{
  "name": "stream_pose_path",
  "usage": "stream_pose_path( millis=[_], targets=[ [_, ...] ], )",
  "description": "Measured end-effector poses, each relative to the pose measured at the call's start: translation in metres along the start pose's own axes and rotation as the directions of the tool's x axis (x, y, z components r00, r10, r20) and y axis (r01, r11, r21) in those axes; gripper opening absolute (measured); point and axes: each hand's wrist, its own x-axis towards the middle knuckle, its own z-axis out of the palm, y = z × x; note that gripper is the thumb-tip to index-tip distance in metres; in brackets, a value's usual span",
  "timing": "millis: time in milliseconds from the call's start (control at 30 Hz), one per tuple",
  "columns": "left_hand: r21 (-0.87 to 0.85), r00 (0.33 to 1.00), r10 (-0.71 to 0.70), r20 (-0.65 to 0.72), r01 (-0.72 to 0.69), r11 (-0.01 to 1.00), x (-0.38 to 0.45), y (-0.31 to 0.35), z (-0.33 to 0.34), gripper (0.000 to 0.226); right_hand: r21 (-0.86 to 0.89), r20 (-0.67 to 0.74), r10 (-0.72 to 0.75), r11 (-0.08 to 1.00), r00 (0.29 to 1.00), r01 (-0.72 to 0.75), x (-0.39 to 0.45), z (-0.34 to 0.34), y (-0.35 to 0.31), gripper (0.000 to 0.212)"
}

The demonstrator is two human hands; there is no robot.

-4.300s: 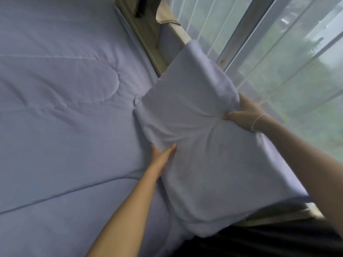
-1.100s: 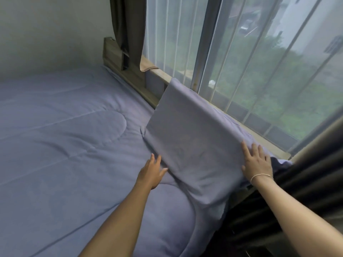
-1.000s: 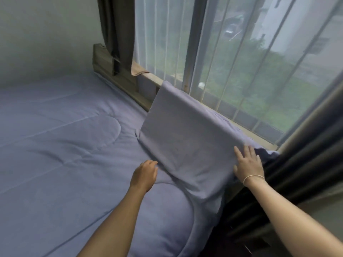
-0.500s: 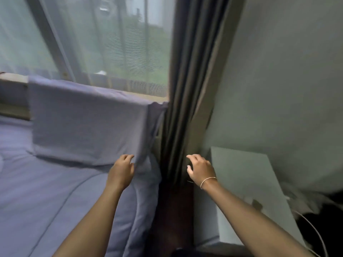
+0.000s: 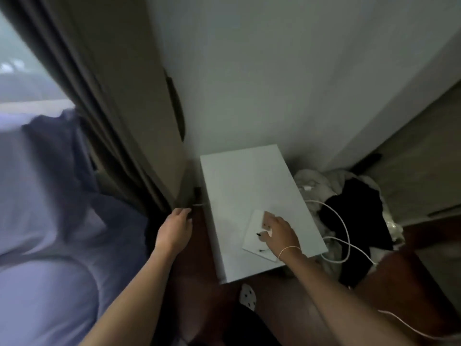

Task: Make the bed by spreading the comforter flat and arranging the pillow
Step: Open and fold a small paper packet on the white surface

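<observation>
While right hand (image 5: 280,232) is laid spread on flat white item (image 5: 259,237) atop nightstand (image 5: 239,196), left hand (image 5: 174,229) loosely curled, empty beside it; pillow (image 5: 30,181) may be left crooked, unchecked.

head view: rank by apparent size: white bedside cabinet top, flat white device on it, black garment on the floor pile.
1. White rectangular bedside cabinet top, clearly largest.
2. Black garment on the pale laundry pile.
3. Flat white rectangular device, smallest, though the right hand hides part of it.

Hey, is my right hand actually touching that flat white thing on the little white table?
Touching. The head view shows the right hand with fingers lying on the flat white thing, which rests on the white table; no gap shows between them.
</observation>
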Motion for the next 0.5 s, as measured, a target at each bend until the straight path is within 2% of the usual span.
stream_pose_path(
  millis=[200,367,500],
  targets=[
    [-0.039,0.978,0.011,0.209,-0.003,0.999,0.02,0.073,0.108,0.043,0.107,0.138,0.093,0.988,0.986,-0.108,0.035,0.027,0.073,0.055],
    [0.011,0.963,-0.011,0.269,0.009,1.0,0.024,0.092,0.167,0.05,0.173,0.26,0.15,0.965,0.954,-0.199,0.058,0.052,0.102,0.074],
    [0.046,0.967,0.01,0.253,-0.022,0.999,0.028,0.098,0.187,0.052,0.194,0.265,0.216,0.942,0.94,-0.272,0.06,0.068,0.101,0.082]
  ],
)
